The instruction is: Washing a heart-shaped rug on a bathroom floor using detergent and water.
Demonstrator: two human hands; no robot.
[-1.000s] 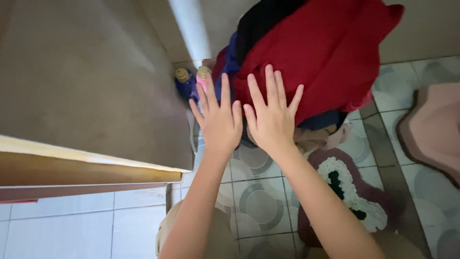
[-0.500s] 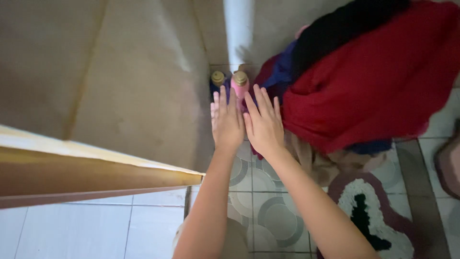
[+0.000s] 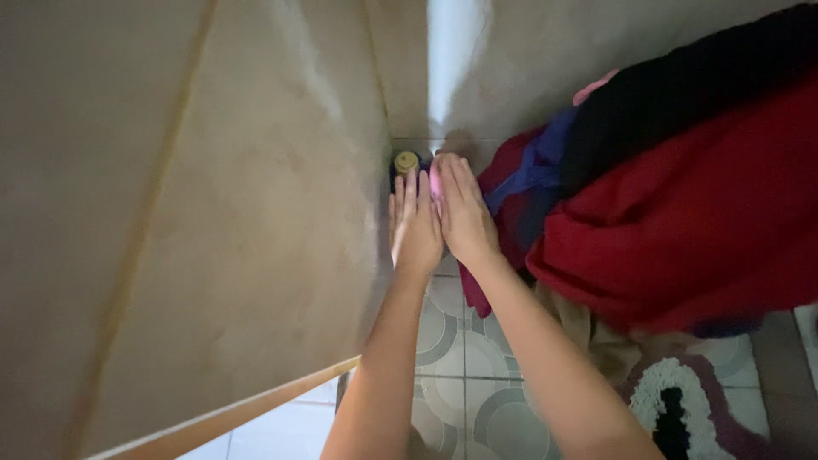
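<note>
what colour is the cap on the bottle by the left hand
Gold, on the dark blue bottle beyond the left hand; head view.

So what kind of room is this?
Probably a bathroom or laundry corner at home: patterned floor tiles, a heap of clothes, and a fluffy mat. Both hands reach toward gold-capped bottles in the corner.

We saw two bottles (image 3: 407, 163) in the corner, left of the clothes pile (image 3: 682, 204); a mat (image 3: 682, 409), probably, lay before that pile.
</note>
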